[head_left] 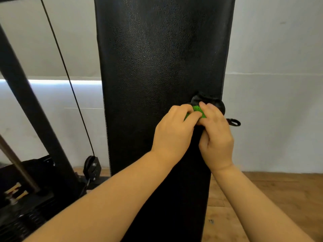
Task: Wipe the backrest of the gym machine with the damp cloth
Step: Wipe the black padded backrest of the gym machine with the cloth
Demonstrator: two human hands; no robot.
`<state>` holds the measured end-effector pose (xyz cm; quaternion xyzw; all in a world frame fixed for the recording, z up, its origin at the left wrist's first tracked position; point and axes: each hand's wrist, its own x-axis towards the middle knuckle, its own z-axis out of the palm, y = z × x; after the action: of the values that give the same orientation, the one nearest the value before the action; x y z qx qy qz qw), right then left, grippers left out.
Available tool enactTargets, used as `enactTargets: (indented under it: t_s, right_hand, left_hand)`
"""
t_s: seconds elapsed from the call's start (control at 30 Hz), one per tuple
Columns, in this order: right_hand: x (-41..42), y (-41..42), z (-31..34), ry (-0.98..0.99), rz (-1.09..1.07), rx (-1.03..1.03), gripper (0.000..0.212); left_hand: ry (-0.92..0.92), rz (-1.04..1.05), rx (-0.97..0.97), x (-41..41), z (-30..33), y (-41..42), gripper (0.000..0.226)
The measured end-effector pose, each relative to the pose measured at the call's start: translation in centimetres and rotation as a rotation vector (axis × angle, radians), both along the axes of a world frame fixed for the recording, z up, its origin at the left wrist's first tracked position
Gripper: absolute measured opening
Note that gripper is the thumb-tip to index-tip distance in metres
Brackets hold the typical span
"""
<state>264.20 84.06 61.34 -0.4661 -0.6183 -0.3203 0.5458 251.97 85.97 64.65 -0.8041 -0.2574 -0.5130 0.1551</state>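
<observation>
Both my left hand (172,131) and right hand (215,135) clamp the green cloth (198,111) at centre right; the backrest (157,58) looks mostly unwiped, I think.

Bkgd: pale wall (272,49) w/ bright light strip (64,82) at left; wood floor (279,193) — black frame post (26,95), cable (70,81), pulley (92,167).

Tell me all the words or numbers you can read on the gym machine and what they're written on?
None can be read.
Yellow marks low on the machine frame: too blurred to read.
Backrest: plain black, no label.
Green cloth in the left hand and right hand: no writing visible.
Pulley: nothing readable.
</observation>
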Motion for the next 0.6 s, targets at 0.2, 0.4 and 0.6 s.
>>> enactTargets:
  t_s: [0.2,0.4,0.6]
  right_hand:
    - [-1.2,-4.5,-11.0,-0.133,0.011,-0.227,0.029]
    - [-1.5,-5.4,-13.1,-0.175,-0.007,-0.336,0.033]
    - [-1.4,-3.7,-9.3,-0.284,0.033,-0.264,0.029]
  left_hand:
    - [0.194,-0.04,-0.15,-2.9,-10.2,-2.5,0.022]
    - [0.314,-0.062,-0.243,-3.8,-11.8,-3.4,0.028]
    - [0.203,0.007,-0.113,-4.3,-9.2,-2.1,0.022]
